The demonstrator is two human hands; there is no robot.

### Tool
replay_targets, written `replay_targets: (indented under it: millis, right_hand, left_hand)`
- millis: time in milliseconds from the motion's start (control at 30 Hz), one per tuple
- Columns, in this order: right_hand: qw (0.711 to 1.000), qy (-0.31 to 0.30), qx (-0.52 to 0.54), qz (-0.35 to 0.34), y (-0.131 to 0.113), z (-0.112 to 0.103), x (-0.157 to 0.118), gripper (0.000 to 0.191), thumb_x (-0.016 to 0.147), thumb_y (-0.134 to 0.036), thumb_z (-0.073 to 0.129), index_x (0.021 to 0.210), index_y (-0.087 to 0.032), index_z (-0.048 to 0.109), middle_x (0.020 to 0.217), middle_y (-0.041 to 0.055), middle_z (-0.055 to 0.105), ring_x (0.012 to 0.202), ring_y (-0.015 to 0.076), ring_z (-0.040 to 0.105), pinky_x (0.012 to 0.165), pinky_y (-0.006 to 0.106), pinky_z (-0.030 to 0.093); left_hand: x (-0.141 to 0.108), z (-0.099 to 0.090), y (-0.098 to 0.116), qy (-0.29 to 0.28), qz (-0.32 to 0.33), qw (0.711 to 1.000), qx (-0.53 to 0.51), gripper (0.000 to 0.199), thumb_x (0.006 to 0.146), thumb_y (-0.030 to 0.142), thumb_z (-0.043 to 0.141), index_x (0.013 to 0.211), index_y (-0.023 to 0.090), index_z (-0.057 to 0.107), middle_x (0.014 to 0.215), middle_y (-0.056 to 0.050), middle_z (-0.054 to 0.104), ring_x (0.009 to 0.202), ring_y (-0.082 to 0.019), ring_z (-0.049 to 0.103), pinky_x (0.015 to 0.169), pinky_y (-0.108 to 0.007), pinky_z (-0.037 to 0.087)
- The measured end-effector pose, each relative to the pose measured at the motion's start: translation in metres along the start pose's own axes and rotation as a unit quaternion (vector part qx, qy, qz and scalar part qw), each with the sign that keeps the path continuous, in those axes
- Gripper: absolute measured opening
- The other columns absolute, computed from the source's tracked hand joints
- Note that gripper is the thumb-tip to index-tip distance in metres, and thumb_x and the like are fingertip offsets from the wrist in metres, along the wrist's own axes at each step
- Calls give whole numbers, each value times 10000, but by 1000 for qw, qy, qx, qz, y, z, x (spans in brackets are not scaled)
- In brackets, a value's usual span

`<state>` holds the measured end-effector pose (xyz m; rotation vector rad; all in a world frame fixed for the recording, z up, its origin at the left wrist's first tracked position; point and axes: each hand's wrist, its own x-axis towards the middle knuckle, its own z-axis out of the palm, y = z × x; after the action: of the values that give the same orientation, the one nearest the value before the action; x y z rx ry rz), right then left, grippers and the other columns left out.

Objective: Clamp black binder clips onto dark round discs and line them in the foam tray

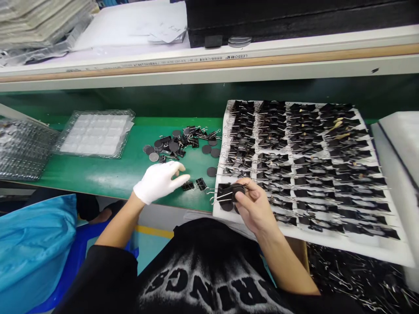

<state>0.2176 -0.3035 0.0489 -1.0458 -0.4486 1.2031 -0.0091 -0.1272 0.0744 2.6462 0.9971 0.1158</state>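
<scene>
My left hand [162,181], in a white glove, hovers above the green table with its thumb and fingers apart and nothing between them. Just right of its fingertips lie two black binder clips [200,184]. My bare right hand [253,203] pinches black round discs with a binder clip [224,192] on them, its wire handles pointing left. This hand is over the front left corner of a white foam tray [314,240] filled with rows of clipped black pieces. A pile of loose clips and discs [173,146] lies beyond my left hand.
Clear plastic trays [94,133] lie at the left, beside a taller stack [24,148]. A shelf edge [209,61] crosses above the table. Many clips [356,274] fill a box below the foam tray. Blue cloth [39,240] is at the lower left.
</scene>
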Motion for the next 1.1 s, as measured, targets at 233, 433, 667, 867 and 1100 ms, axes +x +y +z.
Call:
replay_targets:
  millis: [233,433,667,867,1100]
  right_hand:
    - [994,2,46,99,10,24,-5,399,826,-598,800,885,-243,627,719,-3,674,687,180,666,646,298,548]
    - [981,-128,-146,4,23,29,-7,243,929,-483,719,1005,-255,683,1054,78,744,1098,232,680,920,355,542]
    - [960,-196,-195,-50,20,20,-11,136,899,-330,770,1018,-273,739,1260,75,726,1189,241,686,1020,371,524]
    - [922,-240,-287,-100,10,6,-12,126,916,-239,752,1033,-284,735,1286,70,723,1238,242,668,1060,381,494]
    - [905,-261,-319,-107,5,0,-12,108,930,-266,742,1037,-283,735,1331,70,687,1256,245,643,1061,370,477]
  left_hand:
    - [1,27,-20,39,18,989,-140,345,979,411,587,715,191,556,724,18,583,651,-114,520,647,-258,392]
    - [-13,15,22,214,-36,924,-315,341,938,268,617,664,202,425,647,53,432,593,-91,390,582,-259,331]
    - [-29,11,51,88,9,943,-320,296,697,213,724,944,211,560,760,61,469,619,-98,424,573,-249,357]
    - [-32,-1,49,-31,38,983,-176,269,677,320,751,883,209,618,791,41,581,665,-117,502,632,-268,375]
    - [-32,11,53,52,99,981,-159,141,705,293,715,729,187,625,616,56,511,553,-91,442,554,-248,319]
